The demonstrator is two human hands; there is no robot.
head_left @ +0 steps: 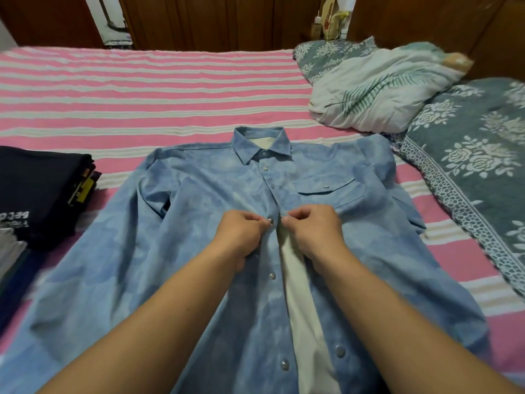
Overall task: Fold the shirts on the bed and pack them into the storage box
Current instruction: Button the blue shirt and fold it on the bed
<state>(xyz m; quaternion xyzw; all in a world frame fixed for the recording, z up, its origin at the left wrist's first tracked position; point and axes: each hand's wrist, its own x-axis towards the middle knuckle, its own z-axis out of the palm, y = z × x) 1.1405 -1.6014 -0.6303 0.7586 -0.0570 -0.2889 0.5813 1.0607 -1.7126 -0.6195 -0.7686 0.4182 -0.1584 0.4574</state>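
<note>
At the bed's (142, 89) left edge we see a stack of folded dark clothes (39, 191). Mid-bed lies the blue shirt (199, 223), collar toward the far edge. Our left hand (241, 231) pinches the snap placket; our right hand (312, 228) pinches the opposite edge. Pillows (377, 89) occupy the far right corner.

Beyond the hands stretched a bed (142, 89) under a pink-and-white striped sheet. Farther back stood dark brown wooden panelling (216, 21). To the hands' right lay a white leaf-print pillow (377, 92) and a grey floral blanket (471, 155). Light was dim and even.
</note>
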